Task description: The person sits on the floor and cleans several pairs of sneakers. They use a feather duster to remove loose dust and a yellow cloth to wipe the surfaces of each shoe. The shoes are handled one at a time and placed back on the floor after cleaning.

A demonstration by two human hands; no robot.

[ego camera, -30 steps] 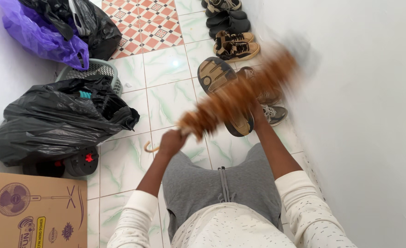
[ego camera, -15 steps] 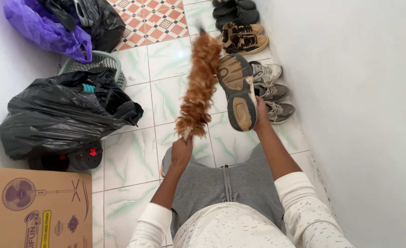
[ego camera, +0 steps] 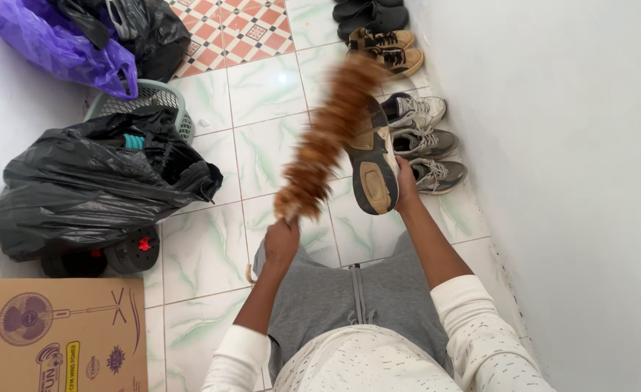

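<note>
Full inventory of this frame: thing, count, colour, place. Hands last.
feather duster: 1, brown-orange, blurred, across the raised shoe's sole
raised shoe: 1, dark with tan sole, sole toward camera, centre
shoes along wall: several, grey, tan and black, lined up by the right wall
black bag: 1, full, on the floor at left
basket: 1, grey-green, behind the black bag
purple bag: 1, top left
second black bag: 1, top, beside the purple bag
cardboard box: 1, brown, bottom left
tiled floor: white-green, red pattern at the top
left hand: grips the duster handle
right hand: holds the raised shoe
</note>
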